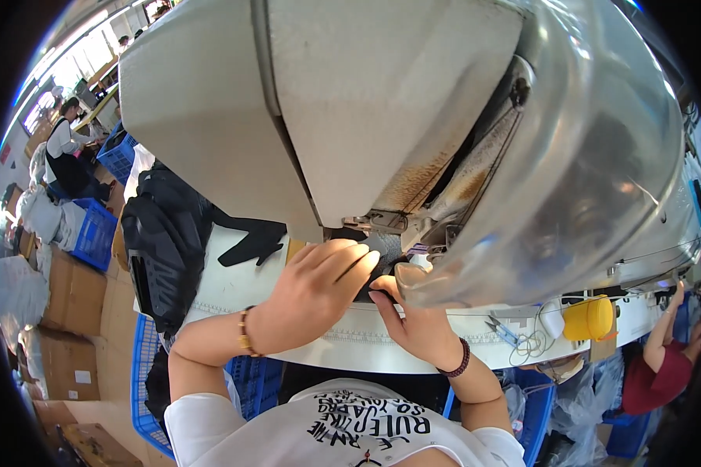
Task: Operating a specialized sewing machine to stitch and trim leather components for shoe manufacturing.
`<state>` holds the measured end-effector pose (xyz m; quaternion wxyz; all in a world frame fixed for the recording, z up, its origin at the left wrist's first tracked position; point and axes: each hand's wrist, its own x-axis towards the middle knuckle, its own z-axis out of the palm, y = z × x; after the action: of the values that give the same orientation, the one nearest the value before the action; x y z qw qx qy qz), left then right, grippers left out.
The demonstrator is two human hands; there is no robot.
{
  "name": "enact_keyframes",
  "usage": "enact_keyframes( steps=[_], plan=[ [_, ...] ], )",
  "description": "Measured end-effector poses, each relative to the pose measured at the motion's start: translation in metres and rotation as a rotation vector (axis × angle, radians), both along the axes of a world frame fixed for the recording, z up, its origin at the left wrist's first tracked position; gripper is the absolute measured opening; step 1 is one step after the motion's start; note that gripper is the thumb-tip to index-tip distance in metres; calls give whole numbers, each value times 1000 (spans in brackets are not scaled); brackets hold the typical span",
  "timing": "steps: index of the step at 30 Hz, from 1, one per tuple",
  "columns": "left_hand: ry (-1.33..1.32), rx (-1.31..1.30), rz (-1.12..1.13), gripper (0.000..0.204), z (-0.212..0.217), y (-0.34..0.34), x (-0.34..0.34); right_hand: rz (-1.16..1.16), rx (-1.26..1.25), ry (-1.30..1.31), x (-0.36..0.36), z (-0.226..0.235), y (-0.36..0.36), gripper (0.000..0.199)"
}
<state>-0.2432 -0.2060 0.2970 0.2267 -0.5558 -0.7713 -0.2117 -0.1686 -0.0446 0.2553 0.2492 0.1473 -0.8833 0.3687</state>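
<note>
Nearest you, your left hand (315, 292) lies flat, fingers together, pressing dark fabric (366, 289) onto the white table (234, 292); your right hand (413, 319) pinches its edge, steadying it under the sewing machine (350, 109) just beyond. Farther left, black garments (163, 233) are piled.

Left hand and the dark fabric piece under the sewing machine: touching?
Touching. The head view shows the left hand with its fingers pressed flat on the dark fabric piece.

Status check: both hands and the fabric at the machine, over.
Left hand flat on black fabric piece under the sewing machine head. Right hand pinching its near edge. Clear curved guard hides the needle area.
</note>
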Motion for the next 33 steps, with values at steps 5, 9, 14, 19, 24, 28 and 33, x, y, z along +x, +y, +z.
enact_keyframes(
  steps=[5,9,14,19,24,28,33],
  plan=[
    [186,68,15,35,-17,12,-3,54,-83,45,4,-9,2,14],
    [188,9,45,30,-15,15,-1,151,-185,-8,5,-15,0,15],
    [147,-23,28,30,-16,14,2,172,-217,-6,5,-23,1,18],
    [76,-29,17,30,-25,10,4,163,-153,21,4,-17,0,20],
    [56,-25,19,32,-28,14,8,166,-121,7,3,-19,3,17],
    [-8,-58,25,34,-18,16,8,176,-141,11,2,-10,4,18],
    [52,20,18,36,-23,16,5,185,-102,5,1,-3,4,21]
  ],
)
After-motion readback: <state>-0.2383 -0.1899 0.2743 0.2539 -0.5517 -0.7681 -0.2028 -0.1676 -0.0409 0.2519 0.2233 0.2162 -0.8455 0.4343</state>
